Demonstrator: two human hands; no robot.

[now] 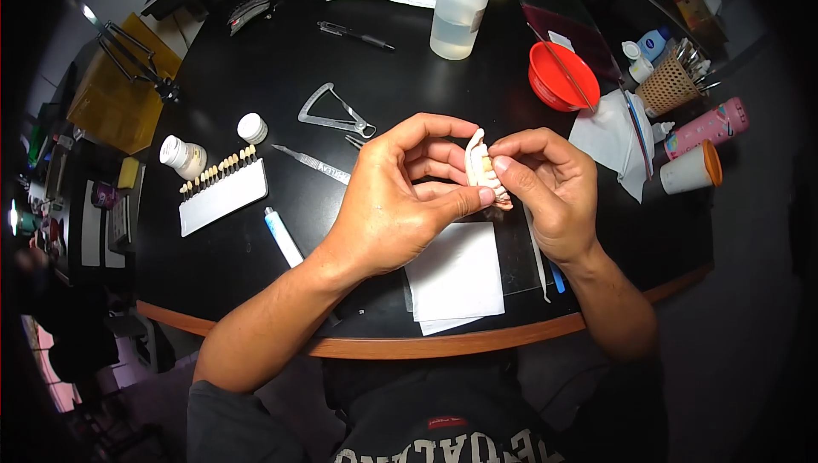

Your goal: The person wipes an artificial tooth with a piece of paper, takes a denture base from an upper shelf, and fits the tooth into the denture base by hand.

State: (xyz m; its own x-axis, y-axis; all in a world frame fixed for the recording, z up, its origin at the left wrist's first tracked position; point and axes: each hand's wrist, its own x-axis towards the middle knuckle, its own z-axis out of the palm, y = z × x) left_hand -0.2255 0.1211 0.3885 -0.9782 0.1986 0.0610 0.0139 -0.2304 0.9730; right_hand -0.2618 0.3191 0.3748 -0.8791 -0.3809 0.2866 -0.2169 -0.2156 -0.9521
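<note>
Above the middle of the table I hold a pale dental cast point(477, 149) tilted on its side, its row of teeth facing right. My left hand point(396, 195) grips it, thumb at the lower end and fingertips at the upper end and behind. My right hand point(554, 190) is closed in a pinch, thumb and index finger pressed against a yellowish tooth point(487, 165) on the cast. Whether that tooth is a separate piece, I cannot tell. White paper sheets point(460, 276) lie beneath. Left of my left hand are a metal caliper point(317, 105) and tweezers point(311, 162).
A tooth shade guide point(226, 199), a small jar point(183, 156) and a tube point(283, 237) sit left. Behind stand a clear bottle point(457, 20) and a red bowl point(558, 80). Rightward are a tissue point(609, 139), a cup point(686, 172) and a woven tool holder point(669, 88).
</note>
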